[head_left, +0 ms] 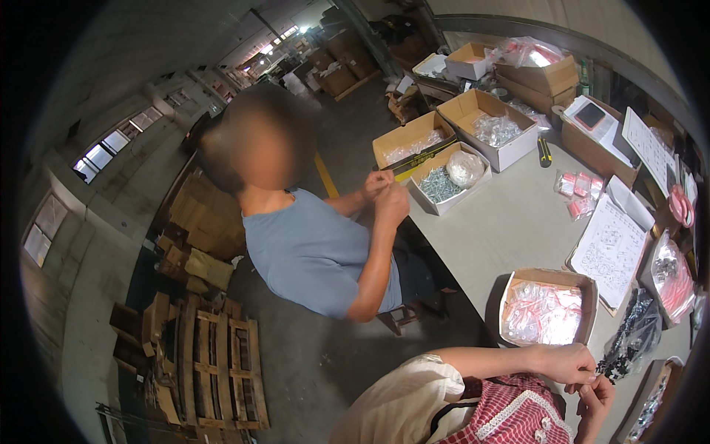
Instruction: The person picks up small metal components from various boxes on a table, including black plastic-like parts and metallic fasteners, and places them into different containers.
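My left hand (566, 363) and my right hand (596, 399) meet at the lower right, with their fingertips pinched together. Whatever lies between the fingers is too small to make out. Just beyond them is a clear plastic bag (640, 325) of small black parts. Close to my left forearm stands an open carton (507, 314) holding small clear bags with red markings and pale pieces. At the right edge, beside my right hand, a narrow box (651, 403) contains small metal parts.
A co-worker in a blue top (310, 251) sits at the table's left edge, hands together near a box of screws (441, 185). More cartons (510, 133) line the far side. A sheet with drawings (610, 240) and red-marked bags (579, 189) lie on the grey table (473, 237).
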{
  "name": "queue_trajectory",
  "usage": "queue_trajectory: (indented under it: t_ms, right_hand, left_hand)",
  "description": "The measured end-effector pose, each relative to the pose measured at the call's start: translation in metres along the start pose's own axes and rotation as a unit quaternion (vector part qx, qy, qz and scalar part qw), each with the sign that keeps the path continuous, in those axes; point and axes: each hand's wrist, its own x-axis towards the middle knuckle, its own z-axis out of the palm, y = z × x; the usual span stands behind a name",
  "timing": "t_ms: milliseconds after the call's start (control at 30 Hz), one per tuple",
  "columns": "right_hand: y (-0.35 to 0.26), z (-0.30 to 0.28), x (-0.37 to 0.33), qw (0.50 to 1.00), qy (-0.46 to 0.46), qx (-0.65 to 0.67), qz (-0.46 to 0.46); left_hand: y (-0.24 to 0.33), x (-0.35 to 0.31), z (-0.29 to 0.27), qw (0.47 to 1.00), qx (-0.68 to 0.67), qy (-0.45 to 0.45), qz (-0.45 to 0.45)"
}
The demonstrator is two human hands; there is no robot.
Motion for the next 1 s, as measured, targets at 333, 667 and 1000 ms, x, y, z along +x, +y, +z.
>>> queue_trajectory:
  t_ms: [333, 667, 1000]
  right_hand:
    - [0.026, -0.005, -0.005, 0.997, 0.072, 0.038, -0.019]
    - [0.018, 0.006, 0.012, 0.976, 0.193, -0.063, -0.075]
    - [0.019, -0.001, 0.007, 0.990, 0.140, 0.013, -0.025]
  left_hand:
    - [-0.022, 0.005, 0.021, 0.983, 0.120, 0.129, 0.056]
    - [-0.023, 0.005, 0.033, 0.895, 0.306, 0.234, 0.223]
    - [-0.035, 0.006, 0.026, 0.939, 0.244, 0.156, 0.185]
